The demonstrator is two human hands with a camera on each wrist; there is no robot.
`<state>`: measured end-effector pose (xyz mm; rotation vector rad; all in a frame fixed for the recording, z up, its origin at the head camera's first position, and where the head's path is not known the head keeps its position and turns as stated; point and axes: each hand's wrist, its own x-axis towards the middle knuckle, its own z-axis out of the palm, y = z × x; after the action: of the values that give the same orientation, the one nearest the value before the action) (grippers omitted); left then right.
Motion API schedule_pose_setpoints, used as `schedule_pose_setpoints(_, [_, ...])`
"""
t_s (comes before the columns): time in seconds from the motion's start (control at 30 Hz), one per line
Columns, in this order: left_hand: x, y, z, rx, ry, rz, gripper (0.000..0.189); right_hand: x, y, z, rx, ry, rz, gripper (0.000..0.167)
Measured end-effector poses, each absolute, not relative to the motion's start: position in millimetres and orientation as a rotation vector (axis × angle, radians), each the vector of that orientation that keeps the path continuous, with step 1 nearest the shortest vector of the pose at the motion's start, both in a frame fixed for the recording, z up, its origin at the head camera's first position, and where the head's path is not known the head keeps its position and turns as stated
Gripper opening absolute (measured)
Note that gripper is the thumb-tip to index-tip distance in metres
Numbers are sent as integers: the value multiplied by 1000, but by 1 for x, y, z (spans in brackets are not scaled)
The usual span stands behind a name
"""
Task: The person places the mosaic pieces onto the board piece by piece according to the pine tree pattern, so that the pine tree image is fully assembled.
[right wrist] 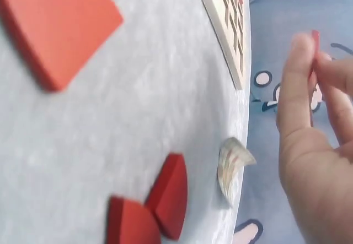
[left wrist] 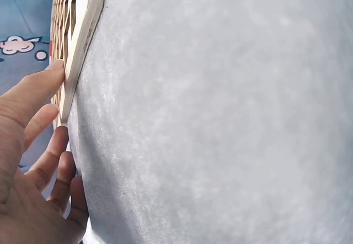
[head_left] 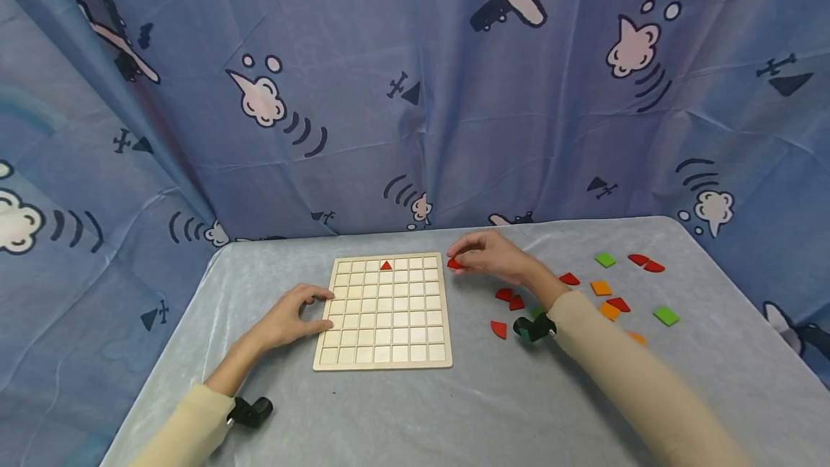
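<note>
Tile in red (head_left: pixel 453 264) pinched between thumb and fingertips of right hand (head_left: pixel 488 254), just beside top right corner of grid board (head_left: pixel 382 367). Left hand (head_left: pixel 293 317) relaxed, fingertips and thumb touching left edge of board, nothing clenched. Probably light, stiff, smooth enough to slip, hardly fragile. Best taken by opposite edges, with light pressure only.
</note>
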<state>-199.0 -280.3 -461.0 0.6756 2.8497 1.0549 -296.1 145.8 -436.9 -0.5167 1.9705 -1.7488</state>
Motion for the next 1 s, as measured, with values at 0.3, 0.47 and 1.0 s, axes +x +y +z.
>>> schedule_pose_setpoints(0.3, [-198, -279, -461, 678, 2841, 1063, 47, -292, 132, -433, -535, 1952, -1771, 36])
schedule_pose_setpoints(0.47, [-197, -281, -463, 667, 2843, 1060, 47, -288, 131, -429, -487, 1881, -1839, 33])
schedule_pose_setpoints(1.0, [-198, -283, -464, 672, 2863, 1046, 47, -288, 95, -427, -513, 2045, -1830, 24])
